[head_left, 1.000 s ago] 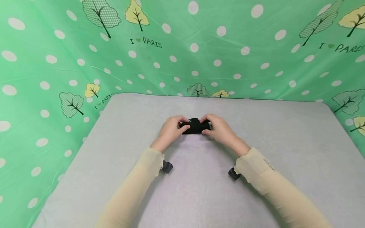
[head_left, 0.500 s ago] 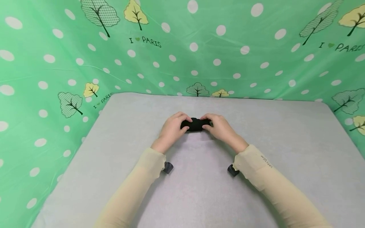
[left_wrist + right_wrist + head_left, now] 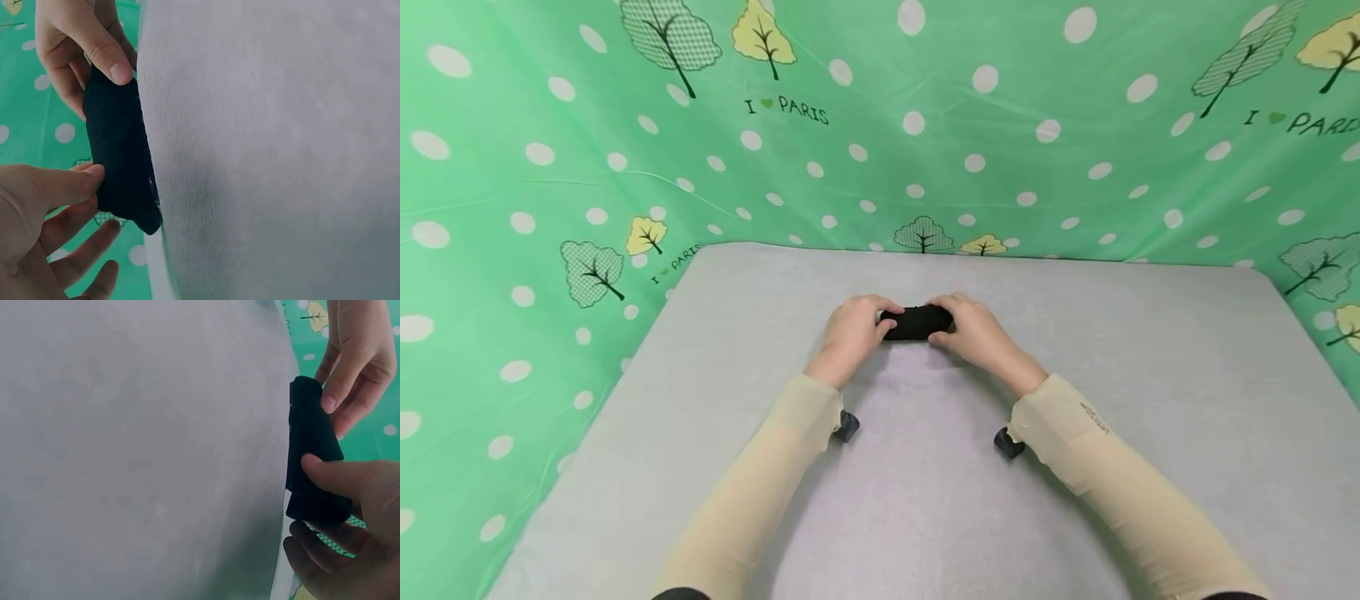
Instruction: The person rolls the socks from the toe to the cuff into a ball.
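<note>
Head view: person's left hand (image 3: 853,333) and right hand (image 3: 979,337) are holding a black cloth roll (image 3: 917,323) between them, one at each end. Roll is lying crosswise over the far middle part of a gray table (image 3: 910,500); can't tell if it's touching the surface. Thumbs are staying on the near side, fingers on the far side, both grips narrow. Cream left sleeve (image 3: 760,492) and right sleeve (image 3: 1120,483) are covering the forearms; dark print (image 3: 1096,418) is showing on the right one. Small black left mount (image 3: 847,427) and right mount (image 3: 1009,443) are sticking out inward at the cuffs. Dotted green curtain (image 3: 820,200) is hanging behind the table and along its sides.

Left wrist view: left hand is pinching the roll's side near its lower end, thumb tip pressing the cloth, other fingers fanning out loosely below. Right hand is gripping the upper end, thumb lying on top, fingers going behind. Roll is appearing across the boundary between gray tabletop and green curtain.

Right wrist view: right hand's thumb is lying across the roll's lower part, other fingers curling underneath, partly hidden. Left hand is pinching the side near the upper end. Lower end is showing a stepped layer of cloth.
</note>
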`<control>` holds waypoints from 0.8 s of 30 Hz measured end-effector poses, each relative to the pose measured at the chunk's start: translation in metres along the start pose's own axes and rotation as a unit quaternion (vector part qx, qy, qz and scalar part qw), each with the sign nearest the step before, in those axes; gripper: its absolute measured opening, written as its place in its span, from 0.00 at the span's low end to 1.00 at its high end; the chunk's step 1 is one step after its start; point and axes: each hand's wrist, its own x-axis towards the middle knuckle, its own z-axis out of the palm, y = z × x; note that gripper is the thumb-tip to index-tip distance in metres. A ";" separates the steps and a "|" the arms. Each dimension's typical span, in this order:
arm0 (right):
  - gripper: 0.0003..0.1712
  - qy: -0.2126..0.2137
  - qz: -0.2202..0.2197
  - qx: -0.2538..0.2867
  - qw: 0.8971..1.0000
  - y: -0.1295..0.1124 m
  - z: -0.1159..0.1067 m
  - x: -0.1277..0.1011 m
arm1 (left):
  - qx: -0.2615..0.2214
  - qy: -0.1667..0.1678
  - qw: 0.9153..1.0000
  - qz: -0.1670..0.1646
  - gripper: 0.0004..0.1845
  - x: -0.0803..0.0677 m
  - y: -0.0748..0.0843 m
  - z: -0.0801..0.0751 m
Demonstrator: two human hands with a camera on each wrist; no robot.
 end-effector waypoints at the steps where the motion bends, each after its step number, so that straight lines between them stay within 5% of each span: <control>1: 0.29 0.000 -0.001 0.000 1.000 0.000 0.000 0.002 | 0.002 0.000 1.000 -0.002 0.14 0.001 0.000 0.000; 5: 0.25 -0.002 -0.002 0.019 1.000 0.000 0.000 0.006 | 0.030 -0.005 0.999 0.015 0.14 0.004 -0.001 -0.001; 11: 0.22 -0.023 0.003 0.085 0.996 0.004 -0.007 0.000 | 0.064 -0.048 0.992 0.095 0.24 0.001 0.000 -0.003; 17: 0.22 -0.028 -0.006 0.128 0.991 0.007 -0.020 -0.014 | -0.059 -0.098 0.984 0.137 0.28 -0.005 0.004 -0.002; 24: 0.21 -0.022 -0.027 0.172 0.984 0.005 -0.033 -0.030 | -0.225 -0.123 0.953 0.161 0.32 -0.010 0.014 0.000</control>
